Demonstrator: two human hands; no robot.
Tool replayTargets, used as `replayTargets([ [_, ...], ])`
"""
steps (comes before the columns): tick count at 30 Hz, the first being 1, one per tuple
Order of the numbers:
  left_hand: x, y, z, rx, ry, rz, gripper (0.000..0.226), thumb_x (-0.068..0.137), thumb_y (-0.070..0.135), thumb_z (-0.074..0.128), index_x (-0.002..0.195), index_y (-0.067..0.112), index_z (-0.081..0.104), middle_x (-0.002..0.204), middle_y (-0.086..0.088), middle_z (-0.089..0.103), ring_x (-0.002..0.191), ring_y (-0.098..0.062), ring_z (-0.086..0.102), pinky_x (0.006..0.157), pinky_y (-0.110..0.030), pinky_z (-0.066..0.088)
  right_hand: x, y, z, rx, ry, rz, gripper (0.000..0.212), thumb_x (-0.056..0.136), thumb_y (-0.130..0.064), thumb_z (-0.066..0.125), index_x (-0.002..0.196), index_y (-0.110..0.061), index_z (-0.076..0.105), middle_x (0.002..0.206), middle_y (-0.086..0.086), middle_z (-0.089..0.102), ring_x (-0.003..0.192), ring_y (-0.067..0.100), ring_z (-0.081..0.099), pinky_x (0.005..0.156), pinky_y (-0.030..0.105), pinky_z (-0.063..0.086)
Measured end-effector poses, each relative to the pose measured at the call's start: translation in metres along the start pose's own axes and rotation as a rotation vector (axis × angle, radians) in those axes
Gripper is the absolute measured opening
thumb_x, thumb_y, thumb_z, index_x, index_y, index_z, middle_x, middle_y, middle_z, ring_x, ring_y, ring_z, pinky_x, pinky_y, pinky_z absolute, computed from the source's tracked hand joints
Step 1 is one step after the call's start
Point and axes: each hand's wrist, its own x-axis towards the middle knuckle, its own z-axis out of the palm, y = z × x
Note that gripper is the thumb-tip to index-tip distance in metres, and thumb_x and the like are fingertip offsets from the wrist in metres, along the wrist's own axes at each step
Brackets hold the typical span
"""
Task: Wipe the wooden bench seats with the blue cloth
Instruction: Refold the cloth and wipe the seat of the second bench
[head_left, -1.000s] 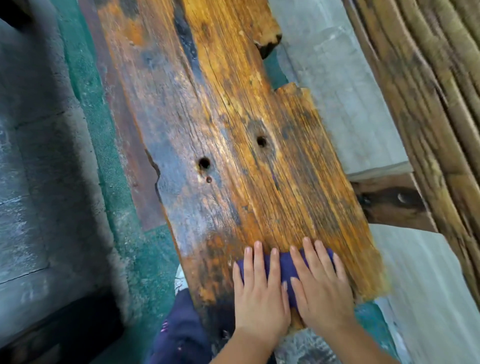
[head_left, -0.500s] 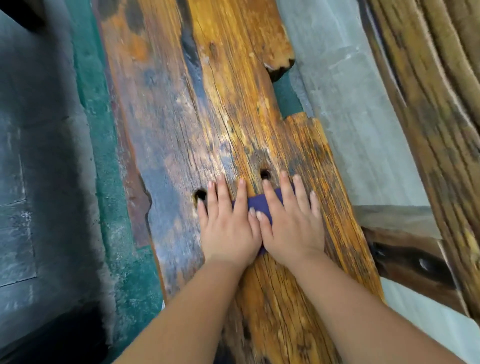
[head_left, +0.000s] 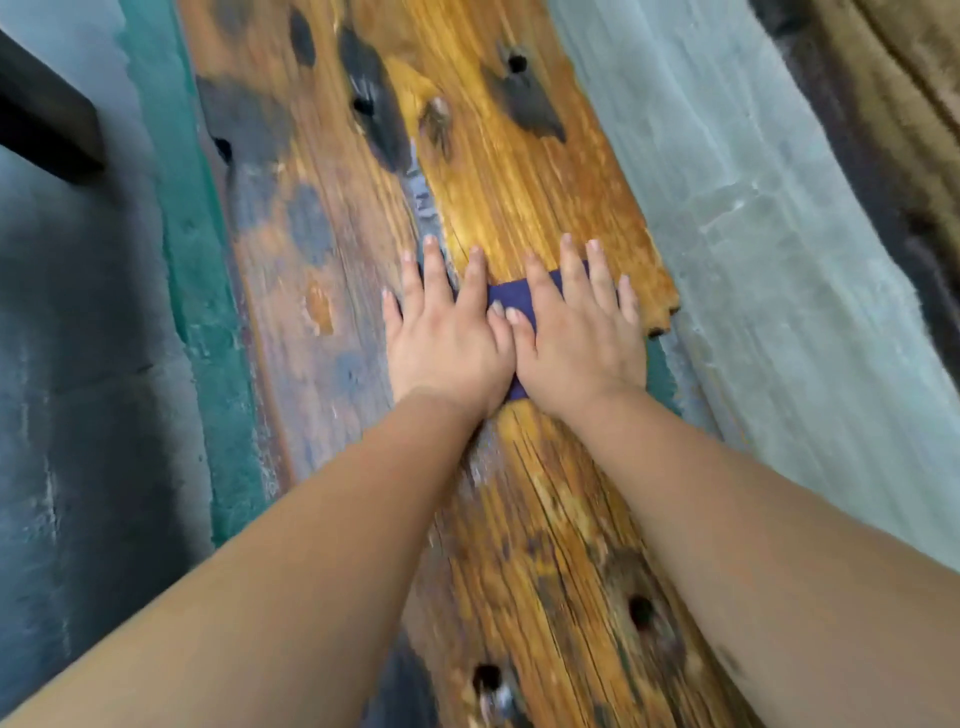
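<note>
Blue cloth (head_left: 511, 301) flat on wooden bench seat (head_left: 524, 187), long axis across the plank, mostly hidden under hands. Left hand (head_left: 447, 338) and right hand (head_left: 576, 332) side by side, palms down, fingers straight, pressing cloth. Worn orange grain, bolt holes; green edge (head_left: 208, 322) alongside; grey concrete floor (head_left: 769, 270).

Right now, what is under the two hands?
The blue cloth, pressed flat on the wooden bench seat by the left hand and right hand. Most of it is covered.

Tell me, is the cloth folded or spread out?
Cannot tell: both hands, left and right, cover the cloth; only a narrow strip shows.
</note>
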Motion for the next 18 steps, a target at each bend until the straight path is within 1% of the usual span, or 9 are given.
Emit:
replayTargets([
  [5, 0.105, -0.005, -0.012, -0.006, -0.004, 0.047, 0.062, 0.092, 0.045, 0.022, 0.152, 0.031, 0.018, 0.162, -0.009, 0.006, 0.149, -0.027, 0.001, 0.118, -0.050, 0.006, 0.097, -0.018, -0.009, 0.015, 0.027, 0.073, 0.070, 0.090, -0.059, 0.011, 0.153, -0.031, 0.023, 0.164, 0.003, 0.012, 0.150, 0.024, 0.001, 0.119, 0.049, 0.009],
  [9, 0.172, -0.004, -0.017, -0.005, -0.005, 0.091, 0.062, 0.093, 0.046, 0.020, 0.152, 0.032, 0.016, 0.163, -0.006, 0.002, 0.149, -0.025, -0.003, 0.118, -0.049, 0.002, 0.158, -0.024, -0.012, 0.002, 0.036, 0.131, 0.065, 0.093, -0.059, 0.012, 0.153, -0.033, 0.019, 0.164, 0.001, 0.010, 0.150, 0.023, -0.001, 0.119, 0.049, 0.008],
  [11, 0.196, -0.003, -0.018, 0.002, -0.016, 0.110, 0.062, 0.092, 0.047, 0.019, 0.153, 0.032, 0.015, 0.163, -0.006, 0.002, 0.149, -0.026, -0.004, 0.117, -0.049, 0.002, 0.180, -0.024, -0.014, -0.001, 0.032, 0.139, 0.065, 0.094, -0.058, 0.012, 0.153, -0.033, 0.018, 0.164, 0.001, 0.010, 0.150, 0.023, -0.001, 0.119, 0.049, 0.009],
  [13, 0.213, -0.001, -0.020, 0.008, -0.023, 0.131, 0.063, 0.091, 0.048, 0.019, 0.152, 0.032, 0.018, 0.163, -0.007, 0.005, 0.149, -0.027, -0.002, 0.118, -0.050, 0.004, 0.194, -0.024, -0.015, 0.013, 0.028, 0.151, 0.064, 0.094, -0.058, 0.014, 0.153, -0.033, 0.018, 0.164, 0.001, 0.010, 0.150, 0.023, 0.000, 0.119, 0.048, 0.010],
  [16, 0.225, 0.000, -0.023, 0.013, -0.024, 0.166, 0.064, 0.089, 0.049, 0.018, 0.150, 0.031, 0.025, 0.162, -0.008, 0.010, 0.148, -0.029, 0.002, 0.118, -0.051, 0.007, 0.201, -0.024, -0.017, 0.026, 0.031, 0.159, 0.063, 0.094, -0.057, 0.013, 0.153, -0.033, 0.019, 0.164, 0.000, 0.011, 0.150, 0.023, 0.001, 0.118, 0.048, 0.011],
  [18, 0.225, 0.002, -0.024, 0.016, -0.021, 0.177, 0.065, 0.089, 0.049, 0.017, 0.150, 0.031, 0.026, 0.162, -0.008, 0.010, 0.148, -0.029, 0.003, 0.118, -0.051, 0.008, 0.203, -0.023, -0.018, 0.025, 0.032, 0.157, 0.064, 0.094, -0.057, 0.012, 0.152, -0.033, 0.020, 0.164, 0.000, 0.012, 0.150, 0.023, 0.002, 0.118, 0.048, 0.012],
])
